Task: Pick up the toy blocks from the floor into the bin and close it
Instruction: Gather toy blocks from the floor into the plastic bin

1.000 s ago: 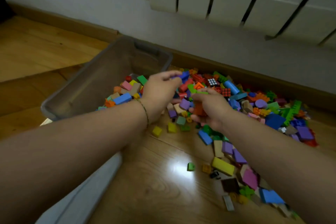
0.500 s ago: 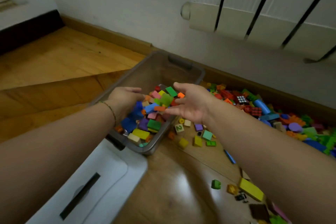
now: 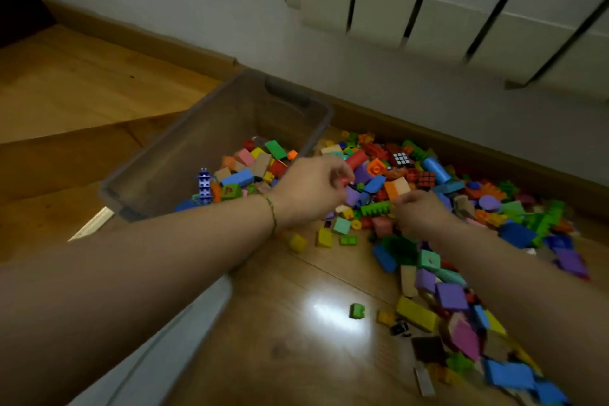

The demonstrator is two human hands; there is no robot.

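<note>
A translucent grey bin point(image 3: 184, 148) stands open on the wooden floor, partly filled with coloured toy blocks point(image 3: 250, 168). To its right a big pile of toy blocks point(image 3: 468, 208) spreads along the wall. My left hand point(image 3: 309, 189) is at the pile's near-left edge, fingers curled round a small red block point(image 3: 344, 181) beside a purple one point(image 3: 353, 196). My right hand point(image 3: 420, 212) is just to the right, knuckles up, fingers curled into the blocks by a green toothed brick point(image 3: 375, 208); its fingertips are hidden.
The bin's white lid point(image 3: 164, 349) lies on the floor at lower left, under my left forearm. A radiator point(image 3: 461, 10) hangs on the wall above the pile. Stray blocks point(image 3: 357, 310) dot the shiny floor in front.
Both hands have swung right from over the bin, where they were dropping blocks, back to the floor pile. Their fingers have curled onto new blocks.
</note>
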